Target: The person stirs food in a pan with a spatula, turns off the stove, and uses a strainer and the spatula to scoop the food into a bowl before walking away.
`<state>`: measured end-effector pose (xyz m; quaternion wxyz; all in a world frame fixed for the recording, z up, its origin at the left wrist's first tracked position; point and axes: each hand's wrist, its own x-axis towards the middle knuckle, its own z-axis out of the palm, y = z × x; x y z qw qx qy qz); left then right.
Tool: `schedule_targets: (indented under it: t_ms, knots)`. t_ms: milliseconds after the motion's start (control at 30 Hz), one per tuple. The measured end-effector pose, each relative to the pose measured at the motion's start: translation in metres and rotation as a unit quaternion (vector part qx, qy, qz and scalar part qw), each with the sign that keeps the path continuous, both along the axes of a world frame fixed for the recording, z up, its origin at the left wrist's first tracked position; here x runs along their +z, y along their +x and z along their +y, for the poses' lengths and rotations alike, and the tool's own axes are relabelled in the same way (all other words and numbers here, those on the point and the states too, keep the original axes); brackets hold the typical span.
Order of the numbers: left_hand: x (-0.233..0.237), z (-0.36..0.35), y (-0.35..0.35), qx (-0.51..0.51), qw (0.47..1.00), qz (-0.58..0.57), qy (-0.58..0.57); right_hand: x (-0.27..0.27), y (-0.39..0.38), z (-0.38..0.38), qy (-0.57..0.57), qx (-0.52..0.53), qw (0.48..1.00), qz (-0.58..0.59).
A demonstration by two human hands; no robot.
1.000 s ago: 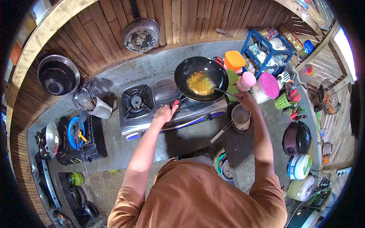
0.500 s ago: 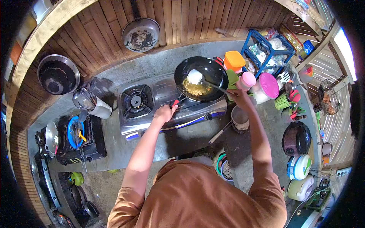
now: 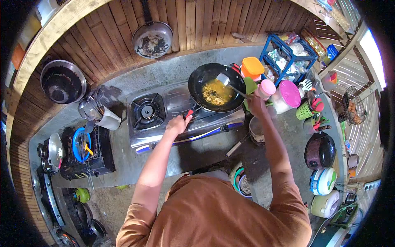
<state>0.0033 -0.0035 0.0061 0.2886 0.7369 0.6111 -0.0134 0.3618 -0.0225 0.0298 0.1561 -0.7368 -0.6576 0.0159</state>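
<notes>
A black wok [image 3: 199, 78] sits over the right burner of a steel two-burner gas stove [image 3: 175, 105]. Yellowish shredded food [image 3: 214, 94] lies in liquid, perhaps oil, at its bottom. My left hand [image 3: 177, 124] is closed around the wok's red-tipped handle [image 3: 189, 113] on the near left side. In my right hand [image 3: 256, 103], at the right rim, is the handle of a spatula [image 3: 223, 79]. Its pale flat blade is over the wok, at the far right edge of the food.
A small long-handled saucepan [image 3: 258, 129] stands right of the stove. Pink-lidded containers [image 3: 289, 93], an orange-lidded tub [image 3: 252, 67] and a blue rack [image 3: 290, 57] crowd the back right. Left of the stove are a metal utensil holder [image 3: 109, 118] and a blue basin [image 3: 82, 144].
The spatula blade has moved right and away from me, off the middle of the food, which now looks more spread out. My left hand stays on the wok handle.
</notes>
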Motion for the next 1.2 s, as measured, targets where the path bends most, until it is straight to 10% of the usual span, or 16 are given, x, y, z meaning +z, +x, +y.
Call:
schedule_targets:
  t_ms: [400, 833, 1200]
  knots:
    - [-0.003, 0.0, 0.001, 0.015, 1.0, 0.009, -0.008, 0.012, -0.054, -0.051, -0.077, 0.029, 0.953, 0.291]
    - [-0.004, -0.001, 0.0, 0.012, 1.0, 0.0, 0.0, -0.009, -0.059, -0.074, 0.093, -0.109, 0.989, 0.036]
    - [-0.011, 0.002, 0.001, 0.017, 1.0, 0.014, -0.017, -0.003, -0.033, -0.073, -0.022, -0.089, 0.995, 0.046]
